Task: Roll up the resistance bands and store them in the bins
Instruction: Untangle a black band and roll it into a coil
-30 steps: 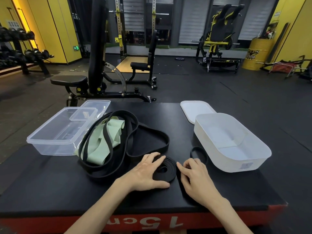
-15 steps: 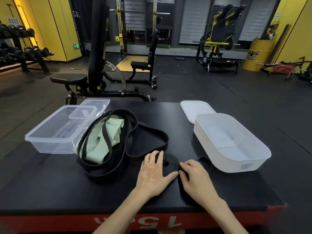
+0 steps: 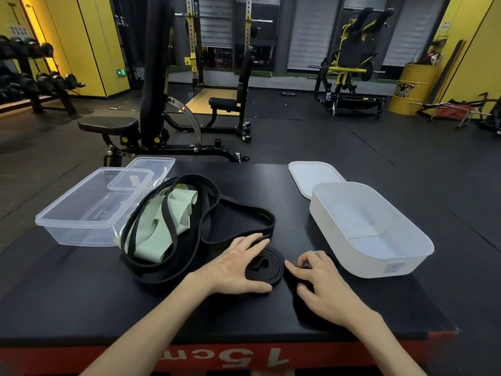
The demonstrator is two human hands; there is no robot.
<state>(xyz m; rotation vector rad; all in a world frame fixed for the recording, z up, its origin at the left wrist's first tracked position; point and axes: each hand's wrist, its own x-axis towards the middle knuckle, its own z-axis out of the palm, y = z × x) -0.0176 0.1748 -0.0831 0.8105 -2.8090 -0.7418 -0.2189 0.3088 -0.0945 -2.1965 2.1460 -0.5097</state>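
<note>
— Gym floor behind, black platform up front. Where's the band?
— Flat on it lies the coiled black band, between both hands, near the white bin.
— Grips?
— The left hand cups the coil, thumb on the near side and fingers on the far side. The right hand bends its fingers over the tail; I cannot tell if it is pinching.

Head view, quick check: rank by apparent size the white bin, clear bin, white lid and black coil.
1. Tied largest: white bin and clear bin look about alike, so they are not ranked.
2. Then the white lid, farther off and partly hidden by the white bin.
3. Smallest: black coil, though nearest.
</note>
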